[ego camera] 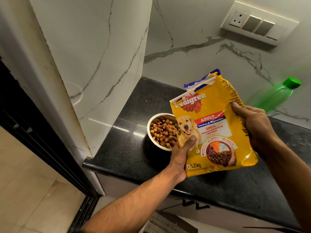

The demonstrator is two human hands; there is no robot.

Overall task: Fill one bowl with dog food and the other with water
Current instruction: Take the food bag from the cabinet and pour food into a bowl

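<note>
We stand at the black counter (127,115). Above it we hold the yellow dog food bag (213,130) upright, torn top open, our left hand (180,155) gripping its lower left edge, our right hand (252,126) clasping its right side. A green bottle (276,95) stands behind. The bowl (151,121), partly hidden behind the bag, holds kibble (163,132).
</note>
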